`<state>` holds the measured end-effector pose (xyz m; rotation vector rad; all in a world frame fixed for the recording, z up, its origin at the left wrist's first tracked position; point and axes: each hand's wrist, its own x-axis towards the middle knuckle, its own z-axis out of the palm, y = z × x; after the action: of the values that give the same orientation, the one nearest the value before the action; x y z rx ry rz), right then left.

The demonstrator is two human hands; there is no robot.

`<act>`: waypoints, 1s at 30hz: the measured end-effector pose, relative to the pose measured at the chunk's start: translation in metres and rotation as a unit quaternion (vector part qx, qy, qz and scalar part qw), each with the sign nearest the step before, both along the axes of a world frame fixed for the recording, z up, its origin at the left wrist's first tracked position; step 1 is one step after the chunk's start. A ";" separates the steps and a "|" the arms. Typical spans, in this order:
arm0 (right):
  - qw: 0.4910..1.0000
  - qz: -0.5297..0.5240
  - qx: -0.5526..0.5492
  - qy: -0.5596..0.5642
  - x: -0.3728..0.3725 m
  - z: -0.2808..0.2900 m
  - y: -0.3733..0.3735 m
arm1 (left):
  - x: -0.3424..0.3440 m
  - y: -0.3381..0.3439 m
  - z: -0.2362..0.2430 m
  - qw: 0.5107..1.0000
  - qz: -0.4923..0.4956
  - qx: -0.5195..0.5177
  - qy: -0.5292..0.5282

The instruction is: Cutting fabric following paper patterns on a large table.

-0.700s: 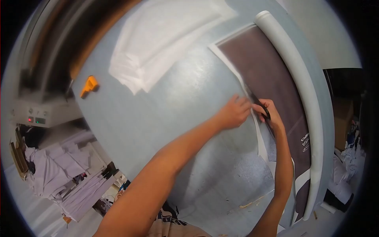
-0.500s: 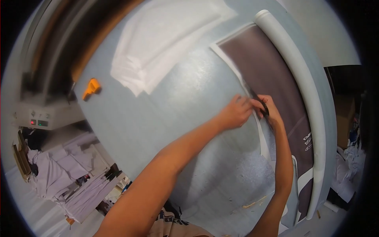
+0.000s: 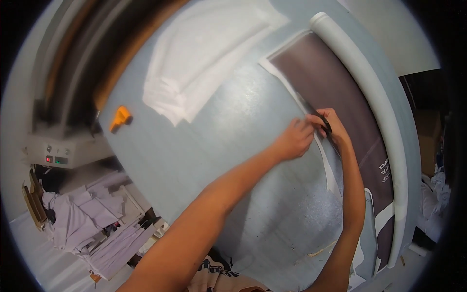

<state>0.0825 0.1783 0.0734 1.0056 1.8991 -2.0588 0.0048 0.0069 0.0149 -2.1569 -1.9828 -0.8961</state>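
A long sheet printed dark brown (image 3: 335, 82) with a white margin lies on the pale blue table, beside a white roll (image 3: 360, 80) on its right. My right hand (image 3: 334, 127) is closed round the black handles of a pair of scissors (image 3: 327, 124), whose blades lie along the sheet's left edge. Close beside it, my left hand (image 3: 296, 139) pinches the white margin strip (image 3: 327, 163) at the cut. Below the hands that narrow strip hangs away from the brown print. My left fingertips are partly hidden.
White sheets (image 3: 194, 63) lie on the far part of the table (image 3: 219, 141). An orange-handled tool (image 3: 120, 118) rests near the left edge. Left of the table are a machine with a control panel (image 3: 56, 155) and a heap of pale scraps (image 3: 87, 209).
Both hands and the scissors have moved slightly farther up along the sheet's left edge. The view has shifted a little, so the table's contents appear slightly displaced.
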 end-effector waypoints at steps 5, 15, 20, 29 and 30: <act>0.999 -0.049 -0.013 0.006 -0.025 0.010 -0.019 | -0.002 -0.005 -0.001 1.000 0.003 0.000 -0.011; 0.990 -0.066 0.112 0.049 -0.047 0.039 -0.035 | -0.002 -0.004 0.007 1.000 -0.002 -0.021 -0.016; 0.943 -0.290 0.041 0.159 0.070 0.086 -0.142 | 0.016 -0.005 0.006 0.993 -0.040 -0.017 -0.107; 0.877 -0.479 0.019 -0.024 0.178 0.179 -0.439 | 0.054 -0.031 0.026 0.992 -0.050 -0.016 -0.111; 0.862 -0.505 0.016 -0.029 0.191 0.188 -0.478 | 0.092 -0.054 0.034 0.993 -0.033 -0.070 -0.093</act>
<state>0.2732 -0.2996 0.2617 2.4124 1.4734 -2.3484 0.0969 -0.0469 0.0486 -2.3045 -2.1290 -1.0311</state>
